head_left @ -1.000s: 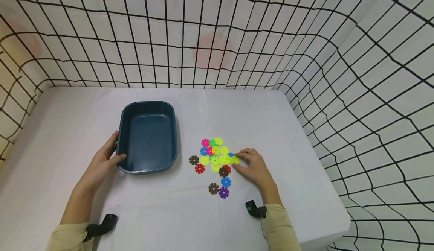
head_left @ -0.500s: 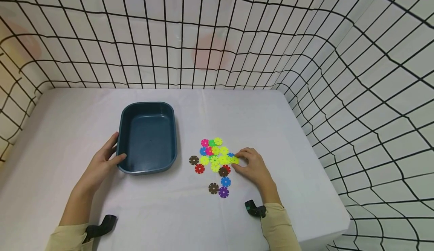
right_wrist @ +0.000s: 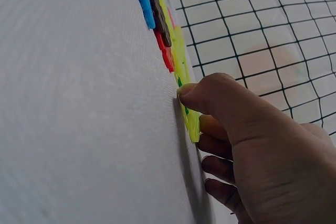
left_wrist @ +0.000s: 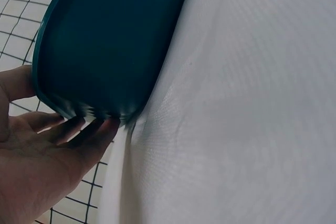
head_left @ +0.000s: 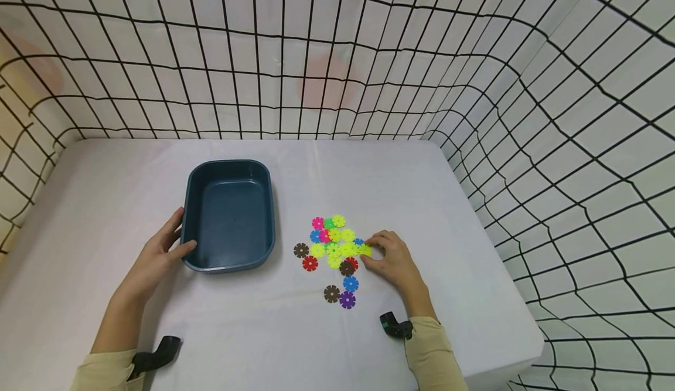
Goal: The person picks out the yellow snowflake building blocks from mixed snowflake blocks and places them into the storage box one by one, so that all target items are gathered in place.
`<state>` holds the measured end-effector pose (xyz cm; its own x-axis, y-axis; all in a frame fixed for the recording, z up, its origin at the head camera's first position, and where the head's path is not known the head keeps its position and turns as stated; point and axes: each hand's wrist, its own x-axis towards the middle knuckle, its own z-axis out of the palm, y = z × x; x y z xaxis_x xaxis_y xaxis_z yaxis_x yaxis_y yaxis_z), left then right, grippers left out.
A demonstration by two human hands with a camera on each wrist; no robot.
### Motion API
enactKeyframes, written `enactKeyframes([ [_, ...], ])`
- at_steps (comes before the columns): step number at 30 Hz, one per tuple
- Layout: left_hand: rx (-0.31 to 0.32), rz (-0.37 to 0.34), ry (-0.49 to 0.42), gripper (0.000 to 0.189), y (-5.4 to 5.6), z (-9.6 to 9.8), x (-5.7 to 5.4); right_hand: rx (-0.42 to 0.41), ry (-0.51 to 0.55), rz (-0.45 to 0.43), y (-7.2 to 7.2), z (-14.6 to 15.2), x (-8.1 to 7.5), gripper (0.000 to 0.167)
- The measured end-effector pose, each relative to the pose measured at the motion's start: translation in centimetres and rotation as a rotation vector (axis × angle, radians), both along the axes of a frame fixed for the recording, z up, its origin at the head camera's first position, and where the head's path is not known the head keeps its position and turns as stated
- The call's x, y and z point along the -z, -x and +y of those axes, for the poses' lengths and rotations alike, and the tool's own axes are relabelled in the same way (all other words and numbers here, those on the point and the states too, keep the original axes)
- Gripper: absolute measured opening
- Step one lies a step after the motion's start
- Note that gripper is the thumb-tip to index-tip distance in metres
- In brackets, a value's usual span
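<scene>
My left hand (head_left: 153, 262) holds the near left corner of a dark blue plastic tub (head_left: 232, 221), thumb over the rim and fingers against the outer wall. Nothing lies inside the tub. To its right, slotted snowflake discs are spread in a loose heap, mostly yellow discs (head_left: 334, 248) with some pink, green, blue and red ones. At the heap's right edge my right hand (head_left: 394, 260) pinches a yellow disc (right_wrist: 193, 127) between thumb and fingers, low over the cloth. A blue disc (head_left: 359, 241) shows right by its fingertips.
Nearer me lie a purple disc (head_left: 347, 300), a blue disc (head_left: 350, 284) and a brown disc (head_left: 331, 293). White cloth (head_left: 253, 338) covers the table. Black wire mesh (head_left: 580, 203) rises along the back and sides.
</scene>
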<state>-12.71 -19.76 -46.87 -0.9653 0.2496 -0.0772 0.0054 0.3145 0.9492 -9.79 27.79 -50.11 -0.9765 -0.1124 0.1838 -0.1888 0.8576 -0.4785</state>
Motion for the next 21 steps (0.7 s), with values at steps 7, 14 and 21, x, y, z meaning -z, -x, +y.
enactKeyframes([
  [7, 0.005, -0.002, 0.004, 0.077, 0.03, -0.06, -0.03, 0.005, -0.007, 0.001, -0.11, 0.03, -0.12, 0.033],
  [14, 0.014, -0.002, -0.006, 0.078, 0.04, -0.09, -0.01, 0.016, -0.003, -0.014, -0.22, -0.09, -0.45, 0.033],
  [21, 0.017, 0.008, -0.008, 0.078, -0.02, -0.07, -0.07, -0.014, -0.039, 0.008, -0.05, -0.44, -0.93, 0.031],
])
